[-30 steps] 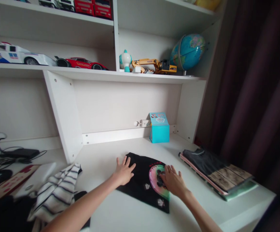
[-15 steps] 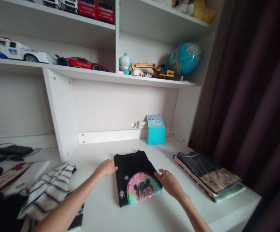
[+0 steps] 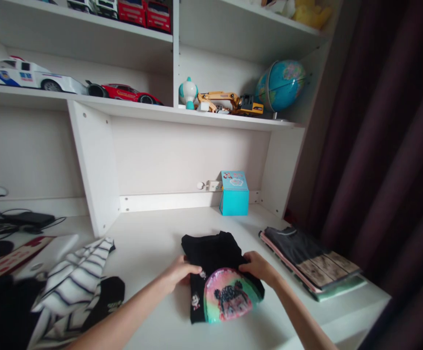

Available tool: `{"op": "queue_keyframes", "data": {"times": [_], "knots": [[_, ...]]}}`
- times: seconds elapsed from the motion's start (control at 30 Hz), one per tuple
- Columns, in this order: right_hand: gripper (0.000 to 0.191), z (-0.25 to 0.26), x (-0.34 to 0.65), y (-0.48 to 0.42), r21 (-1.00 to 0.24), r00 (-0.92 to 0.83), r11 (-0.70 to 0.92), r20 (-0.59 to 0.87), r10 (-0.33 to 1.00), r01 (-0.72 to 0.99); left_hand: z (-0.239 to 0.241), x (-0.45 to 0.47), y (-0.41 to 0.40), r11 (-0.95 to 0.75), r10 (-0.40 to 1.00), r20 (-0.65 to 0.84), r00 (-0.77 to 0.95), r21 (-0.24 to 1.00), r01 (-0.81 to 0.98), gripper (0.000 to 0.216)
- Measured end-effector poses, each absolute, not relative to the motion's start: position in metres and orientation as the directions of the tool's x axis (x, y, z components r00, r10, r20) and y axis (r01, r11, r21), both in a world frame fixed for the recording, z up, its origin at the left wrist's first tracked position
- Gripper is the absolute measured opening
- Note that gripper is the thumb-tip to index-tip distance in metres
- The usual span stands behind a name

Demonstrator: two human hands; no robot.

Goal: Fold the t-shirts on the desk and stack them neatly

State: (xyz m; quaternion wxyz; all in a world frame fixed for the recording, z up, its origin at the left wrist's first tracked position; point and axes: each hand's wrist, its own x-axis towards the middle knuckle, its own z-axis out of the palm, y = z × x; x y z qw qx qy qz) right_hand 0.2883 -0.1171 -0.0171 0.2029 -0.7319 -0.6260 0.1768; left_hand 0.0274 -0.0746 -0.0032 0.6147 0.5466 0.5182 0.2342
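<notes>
A folded black T-shirt (image 3: 211, 248) with a rainbow-coloured sequin print is in front of me at the desk's middle, its neckline pointing away. My left hand (image 3: 180, 272) grips its left edge, thumb on top and fingers underneath. On the opposite edge, my right hand (image 3: 257, 266) pinches the cloth the same way. The shirt's lower part looks slightly raised off the desk. To the right lies a stack of folded clothes (image 3: 306, 257), with a dark grey and brown garment on top.
A striped garment (image 3: 76, 277) and dark clothes (image 3: 7, 306) lie loosely at left. Behind them are a black power adapter (image 3: 29, 218) and cables. A blue desk calendar (image 3: 235, 201) stands near the back wall. Toys and a globe (image 3: 282, 86) sit on shelves above.
Both hands have closed on the T-shirt's side edges. The shirt has shifted a little to the right and towards me, its lower part lifting slightly.
</notes>
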Motion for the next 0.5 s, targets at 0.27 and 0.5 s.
{"op": "queue_keyframes", "data": {"times": [0.27, 0.5], "knots": [[0.04, 0.018, 0.36, -0.155, -0.585, 0.096, 0.084, 0.27, 0.958, 0.807, 0.041, 0.104, -0.115, 0.224, 0.829, -0.167, 0.534, 0.974, -0.044, 0.076], [0.038, 0.067, 0.495, -0.169, -0.356, 0.271, -0.115, 0.428, 0.862, 0.927, 0.062, 0.225, -0.111, 0.143, 0.792, -0.007, 0.61, 0.975, -0.173, 0.086]]}}
